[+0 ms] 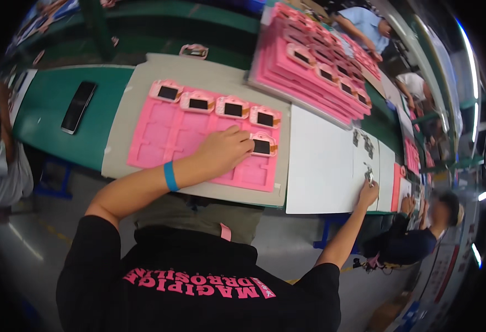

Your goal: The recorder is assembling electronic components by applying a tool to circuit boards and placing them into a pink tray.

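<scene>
My left hand (223, 152), a blue band at its wrist, is closed with its fingertips at the left edge of a pink toy camera shell (262, 145). That shell has a dark screen and lies in the right column of a pink foam tray (176, 130). Along the tray's far row sit several like shells, one being a pink shell (232, 108) in the middle. Far to the right, my right hand (368, 193) pinches a small silvery-dark part (369, 176) over a white sheet (320, 160). Its exact kind is too small to make out.
Stacked pink trays (309, 72) of shells stand behind the white sheet. Small dark parts (363, 143) lie right of it. A black phone (79, 107) rests on the green table at left. Another shell (194, 51) lies beyond the tray. Co-workers sit nearby, including one person (414, 238) at right.
</scene>
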`<state>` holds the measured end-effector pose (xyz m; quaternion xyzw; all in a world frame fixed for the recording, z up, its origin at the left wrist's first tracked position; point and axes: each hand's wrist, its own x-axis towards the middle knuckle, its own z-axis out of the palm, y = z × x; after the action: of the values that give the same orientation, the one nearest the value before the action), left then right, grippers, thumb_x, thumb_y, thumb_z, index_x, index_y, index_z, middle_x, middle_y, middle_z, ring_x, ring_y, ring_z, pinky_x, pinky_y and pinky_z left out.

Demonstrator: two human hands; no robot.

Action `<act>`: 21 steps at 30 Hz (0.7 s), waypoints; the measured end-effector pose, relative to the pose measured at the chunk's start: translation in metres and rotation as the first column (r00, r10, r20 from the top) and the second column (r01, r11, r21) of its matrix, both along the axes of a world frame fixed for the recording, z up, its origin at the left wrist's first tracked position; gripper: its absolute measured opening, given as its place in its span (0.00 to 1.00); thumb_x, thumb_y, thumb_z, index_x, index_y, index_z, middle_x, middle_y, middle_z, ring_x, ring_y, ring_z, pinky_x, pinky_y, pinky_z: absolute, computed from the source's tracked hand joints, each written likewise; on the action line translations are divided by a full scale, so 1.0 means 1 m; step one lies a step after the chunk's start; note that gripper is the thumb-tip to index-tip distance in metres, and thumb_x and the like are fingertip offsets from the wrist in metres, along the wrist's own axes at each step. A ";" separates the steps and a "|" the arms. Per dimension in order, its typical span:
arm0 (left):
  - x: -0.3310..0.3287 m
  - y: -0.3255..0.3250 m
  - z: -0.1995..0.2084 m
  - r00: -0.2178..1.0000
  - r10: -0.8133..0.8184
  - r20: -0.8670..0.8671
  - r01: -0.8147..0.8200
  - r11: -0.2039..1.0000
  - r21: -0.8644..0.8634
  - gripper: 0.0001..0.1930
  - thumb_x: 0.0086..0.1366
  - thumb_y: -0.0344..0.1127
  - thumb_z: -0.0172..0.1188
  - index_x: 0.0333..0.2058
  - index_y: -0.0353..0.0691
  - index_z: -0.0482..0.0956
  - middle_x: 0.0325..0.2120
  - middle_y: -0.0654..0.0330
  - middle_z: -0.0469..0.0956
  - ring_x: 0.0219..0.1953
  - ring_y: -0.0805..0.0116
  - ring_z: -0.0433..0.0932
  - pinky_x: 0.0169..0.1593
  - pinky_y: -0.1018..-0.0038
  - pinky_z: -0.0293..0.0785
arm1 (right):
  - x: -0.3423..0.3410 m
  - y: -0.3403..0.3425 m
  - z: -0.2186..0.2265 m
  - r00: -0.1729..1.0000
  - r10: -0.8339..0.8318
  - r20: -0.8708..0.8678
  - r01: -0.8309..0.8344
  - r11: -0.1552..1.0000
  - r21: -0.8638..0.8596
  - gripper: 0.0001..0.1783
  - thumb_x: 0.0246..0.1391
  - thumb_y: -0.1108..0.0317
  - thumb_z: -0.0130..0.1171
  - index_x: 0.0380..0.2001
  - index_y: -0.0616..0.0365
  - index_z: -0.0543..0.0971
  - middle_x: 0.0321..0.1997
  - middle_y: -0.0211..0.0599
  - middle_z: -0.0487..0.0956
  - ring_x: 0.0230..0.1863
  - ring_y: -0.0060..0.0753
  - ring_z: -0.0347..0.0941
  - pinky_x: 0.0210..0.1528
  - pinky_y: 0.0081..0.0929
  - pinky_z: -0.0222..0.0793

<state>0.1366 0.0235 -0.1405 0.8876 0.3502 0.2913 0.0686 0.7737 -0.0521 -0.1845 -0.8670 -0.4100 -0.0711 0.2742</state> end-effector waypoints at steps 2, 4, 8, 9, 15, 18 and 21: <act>-0.015 -0.010 0.005 0.999 -0.044 0.030 0.043 0.998 0.053 0.07 0.66 0.37 0.67 0.41 0.45 0.82 0.41 0.64 0.79 0.42 0.62 0.76 0.43 0.70 0.76 | -0.006 0.001 0.007 0.999 -0.027 -0.028 0.026 1.000 -0.009 0.25 0.65 0.54 0.67 0.53 0.68 0.84 0.44 0.56 0.88 0.44 0.57 0.84 0.49 0.42 0.79; -0.041 -0.032 0.013 0.998 -0.043 0.041 0.043 0.999 0.016 0.06 0.66 0.36 0.67 0.40 0.45 0.82 0.40 0.64 0.79 0.41 0.63 0.76 0.42 0.70 0.76 | 0.027 -0.032 0.001 0.996 -0.025 0.090 0.029 0.998 -0.047 0.22 0.68 0.58 0.65 0.52 0.70 0.84 0.45 0.54 0.88 0.42 0.50 0.85 0.47 0.38 0.79; -0.098 -0.087 0.034 0.994 0.111 0.009 -0.111 0.993 -0.029 0.04 0.66 0.34 0.68 0.37 0.46 0.83 0.37 0.65 0.78 0.38 0.64 0.74 0.41 0.70 0.74 | -0.097 -0.055 0.031 0.933 0.273 -0.234 -0.218 0.947 0.238 0.15 0.69 0.67 0.62 0.51 0.67 0.84 0.44 0.44 0.87 0.39 0.35 0.82 0.43 0.28 0.77; -0.103 -0.096 0.031 0.990 0.136 0.029 -0.135 0.990 -0.036 0.04 0.65 0.35 0.69 0.37 0.46 0.83 0.37 0.65 0.79 0.38 0.65 0.74 0.41 0.71 0.74 | -0.143 -0.069 0.040 0.931 0.263 -0.251 -0.205 0.950 0.234 0.13 0.68 0.70 0.62 0.50 0.66 0.84 0.41 0.39 0.86 0.35 0.29 0.79 0.39 0.24 0.74; -0.110 -0.131 0.031 0.959 0.177 0.222 -0.143 0.976 -0.162 0.07 0.61 0.34 0.74 0.37 0.47 0.85 0.34 0.66 0.79 0.33 0.66 0.72 0.39 0.74 0.71 | -0.385 -0.132 0.056 0.666 0.538 -0.516 -0.376 0.840 0.391 0.15 0.61 0.80 0.62 0.50 0.57 0.83 0.27 0.20 0.74 0.26 0.13 0.60 0.31 0.14 0.56; -0.097 -0.161 0.034 0.913 0.125 0.388 0.074 0.885 -0.459 0.05 0.67 0.32 0.69 0.41 0.43 0.85 0.35 0.65 0.81 0.33 0.70 0.73 0.40 0.75 0.71 | -0.471 -0.141 0.046 0.516 0.663 -0.543 -0.470 0.749 0.468 0.16 0.56 0.81 0.66 0.48 0.57 0.83 0.26 0.21 0.75 0.25 0.12 0.61 0.31 0.13 0.57; -0.071 -0.177 0.011 0.665 0.458 0.590 0.353 0.504 -0.788 0.06 0.72 0.32 0.62 0.44 0.38 0.83 0.34 0.62 0.82 0.36 0.71 0.77 0.43 0.76 0.73 | -0.514 -0.137 0.039 0.378 0.768 -0.518 -0.631 0.622 0.463 0.17 0.51 0.82 0.71 0.45 0.58 0.85 0.25 0.22 0.76 0.24 0.13 0.63 0.28 0.15 0.58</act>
<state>0.0657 -0.1536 -0.1297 0.5144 0.4153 0.4132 0.6262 0.2601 -0.1894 -0.1453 -0.5409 -0.5996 0.3332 0.4867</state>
